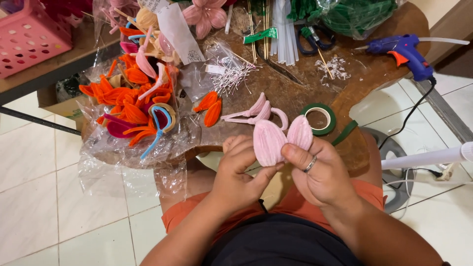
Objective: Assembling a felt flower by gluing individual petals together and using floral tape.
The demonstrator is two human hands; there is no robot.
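Petals (283, 140) pinched (fuzzy pink), both hands (276, 177)

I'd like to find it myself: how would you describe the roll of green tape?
Start at the brown wooden table, then look just above the right hand. The green tape lies flat there, a ring with a pale hollow centre, unlike the fuzzy pink petals beside it.

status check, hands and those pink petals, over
Left hand and right hand both pinch two pink fuzzy petals. Green tape roll just behind, nothing blocking.
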